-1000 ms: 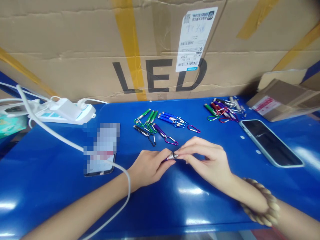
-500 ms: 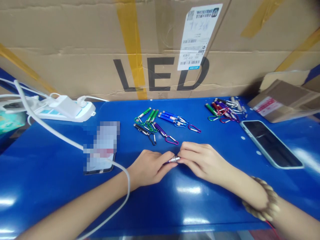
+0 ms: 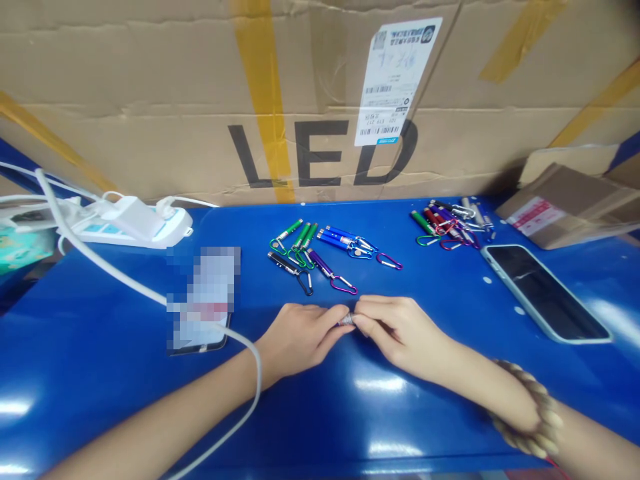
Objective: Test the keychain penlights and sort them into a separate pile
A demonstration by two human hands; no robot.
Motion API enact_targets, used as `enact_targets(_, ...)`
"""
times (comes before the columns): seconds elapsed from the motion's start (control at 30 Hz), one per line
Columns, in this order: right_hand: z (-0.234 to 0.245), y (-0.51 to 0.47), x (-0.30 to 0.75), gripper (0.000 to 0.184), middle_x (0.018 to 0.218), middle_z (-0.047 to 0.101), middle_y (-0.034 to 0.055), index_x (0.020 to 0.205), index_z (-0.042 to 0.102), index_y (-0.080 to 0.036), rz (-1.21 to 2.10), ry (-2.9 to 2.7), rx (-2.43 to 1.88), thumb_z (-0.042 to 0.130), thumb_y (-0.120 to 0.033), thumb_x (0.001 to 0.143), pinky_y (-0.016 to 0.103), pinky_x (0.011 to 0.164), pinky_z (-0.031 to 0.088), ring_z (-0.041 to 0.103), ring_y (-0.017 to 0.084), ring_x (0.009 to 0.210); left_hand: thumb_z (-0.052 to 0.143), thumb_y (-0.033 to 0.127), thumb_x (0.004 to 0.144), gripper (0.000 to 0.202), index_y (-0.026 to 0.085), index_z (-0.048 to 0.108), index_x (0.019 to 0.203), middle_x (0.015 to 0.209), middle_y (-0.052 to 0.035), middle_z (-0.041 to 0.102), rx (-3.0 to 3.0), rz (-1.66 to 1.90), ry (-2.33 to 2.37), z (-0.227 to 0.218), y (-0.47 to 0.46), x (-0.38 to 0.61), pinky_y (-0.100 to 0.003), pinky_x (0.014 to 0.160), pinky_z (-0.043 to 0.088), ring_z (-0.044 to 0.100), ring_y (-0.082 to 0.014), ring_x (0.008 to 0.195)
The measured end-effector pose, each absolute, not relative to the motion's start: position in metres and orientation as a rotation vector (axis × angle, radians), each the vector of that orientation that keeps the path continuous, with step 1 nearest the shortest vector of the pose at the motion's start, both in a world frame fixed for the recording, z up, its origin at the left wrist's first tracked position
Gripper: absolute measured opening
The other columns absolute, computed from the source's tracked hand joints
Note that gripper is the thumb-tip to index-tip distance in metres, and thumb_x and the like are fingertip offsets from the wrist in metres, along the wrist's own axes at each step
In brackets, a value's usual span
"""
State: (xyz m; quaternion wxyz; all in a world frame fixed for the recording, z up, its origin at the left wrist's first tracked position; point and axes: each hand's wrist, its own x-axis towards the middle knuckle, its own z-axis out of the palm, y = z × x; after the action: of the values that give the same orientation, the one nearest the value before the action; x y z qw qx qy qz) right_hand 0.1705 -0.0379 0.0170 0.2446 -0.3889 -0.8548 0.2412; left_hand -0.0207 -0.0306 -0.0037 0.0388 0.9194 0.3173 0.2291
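Note:
Pinched between thumb and fingers of my left hand [image 3: 300, 337] is a small keychain flashlight [image 3: 346, 321]. Only its silver threaded-looking end shows; the rest is covered by my fingers. At that end, the fingertips of my right hand [image 3: 395, 327] are closed together and touch it. Beyond my hands lie several similar flashlights with carabiner clips: green ones [image 3: 303, 237], blue ones [image 3: 335, 237], a black one [image 3: 283, 262] and a purple one [image 3: 320, 263]. A loose magenta carabiner [image 3: 389, 261] rests to the right of the blue ones.
At the back right is a pile of mixed-colour flashlights [image 3: 440, 223] beside a small carton [image 3: 565, 207]. A phone [image 3: 547, 293] lies on the right, another phone [image 3: 215, 287] on the left. A white cable [image 3: 107, 263] crosses my left forearm near a power strip [image 3: 175, 227]. A large cardboard box [image 3: 175, 80] stands behind.
My right fingertips have come closer to my left hand, and less of the flashlight's silver end shows between them. The whole view has shifted slightly; the items on the table lie as before.

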Motion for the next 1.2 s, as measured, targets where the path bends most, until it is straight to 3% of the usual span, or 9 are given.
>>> enact_targets(0.17, 0.020, -0.035, 0.173, 0.032, 0.069, 0.061, -0.0014, 0.079, 0.061, -0.018, 0.538, -2.277, -1.170, 0.041, -0.038, 0.095, 0.019, 0.054, 0.040, 0.055, 0.009, 0.056, 0.029, 0.031, 0.096, 0.026, 0.019, 0.049, 0.086, 0.060, 0.0021, 0.064, 2.619, 0.678, 1.146, 0.003, -0.031, -0.021, -0.021, 0.047, 0.036, 0.061, -0.0131, 0.049)
enact_targets(0.33, 0.009, -0.024, 0.181, 0.027, 0.097, 0.065, 0.0044, 0.106, 0.066, -0.021, 0.059, -2.343, -1.286, 0.055, -0.038, 0.088, 0.022, 0.054, 0.043, 0.064, 0.013, 0.069, 0.029, 0.032, 0.094, 0.022, 0.022, 0.044, 0.082, 0.053, 0.0057, 0.050, 2.159, 0.685, 1.422, 0.010, -0.028, -0.020, -0.021, 0.047, 0.033, 0.050, -0.0123, 0.043)
enact_targets(0.43, 0.003, -0.020, 0.183, 0.019, 0.098, 0.065, 0.0030, 0.100, 0.069, -0.023, -0.025, -2.428, -1.258, 0.056, -0.028, 0.088, 0.022, 0.057, 0.045, 0.065, 0.014, 0.077, 0.030, 0.035, 0.093, 0.021, 0.023, 0.039, 0.078, 0.055, 0.0051, 0.045, 1.995, 0.709, 1.428, 0.009, -0.027, -0.019, -0.022, 0.050, 0.033, 0.046, -0.0121, 0.047)
enact_targets(0.63, 0.006, -0.021, 0.182, 0.014, 0.089, 0.068, 0.0003, 0.087, 0.068, -0.021, 0.026, -2.447, -1.286, 0.054, -0.024, 0.087, 0.021, 0.056, 0.042, 0.065, 0.012, 0.076, 0.034, 0.033, 0.092, 0.021, 0.023, 0.035, 0.074, 0.055, 0.0059, 0.040, 1.836, 0.782, 1.408, 0.007, -0.029, -0.019, -0.023, 0.054, 0.031, 0.038, -0.0110, 0.050)
enact_targets(0.8, 0.008, -0.021, 0.183, 0.010, 0.084, 0.068, -0.0004, 0.083, 0.067, -0.020, 0.051, -2.414, -1.371, 0.057, -0.025, 0.084, 0.021, 0.054, 0.039, 0.064, 0.012, 0.068, 0.034, 0.036, 0.093, 0.022, 0.022, 0.036, 0.076, 0.057, 0.0065, 0.040, 1.627, 1.054, 1.350, 0.005, -0.028, -0.017, -0.022, 0.054, 0.033, 0.038, -0.0098, 0.051)
enact_targets(0.93, 0.012, -0.021, 0.186, 0.010, 0.080, 0.067, -0.0020, 0.079, 0.067, -0.021, 0.078, -2.396, -1.416, 0.058, -0.026, 0.082, 0.021, 0.051, 0.036, 0.061, 0.010, 0.061, 0.035, 0.037, 0.094, 0.022, 0.021, 0.041, 0.081, 0.068, 0.0034, 0.046, 1.568, 1.165, 1.307, 0.004, -0.024, -0.017, -0.022, 0.057, 0.036, 0.043, -0.0099, 0.059)
enact_targets(1.07, 0.022, -0.016, 0.197, 0.017, 0.083, 0.067, -0.0018, 0.084, 0.067, -0.022, -0.022, -2.236, -1.511, 0.055, -0.034, 0.086, 0.021, 0.048, 0.035, 0.061, 0.010, 0.060, 0.042, 0.032, 0.092, 0.017, 0.019, 0.047, 0.083, 0.077, 0.0013, 0.045, 1.654, 1.183, 1.354, 0.005, -0.021, -0.018, -0.023, 0.064, 0.037, 0.044, -0.0107, 0.068)
enact_targets(1.2, 0.025, -0.007, 0.213, 0.020, 0.092, 0.067, 0.0008, 0.097, 0.067, -0.022, -0.216, -2.114, -1.661, 0.054, -0.032, 0.087, 0.022, 0.048, 0.035, 0.062, 0.012, 0.066, 0.043, 0.031, 0.091, 0.016, 0.019, 0.048, 0.083, 0.075, 0.0014, 0.045, 1.639, 1.169, 1.331, 0.005, -0.020, -0.018, -0.024, 0.062, 0.035, 0.042, -0.0113, 0.067)
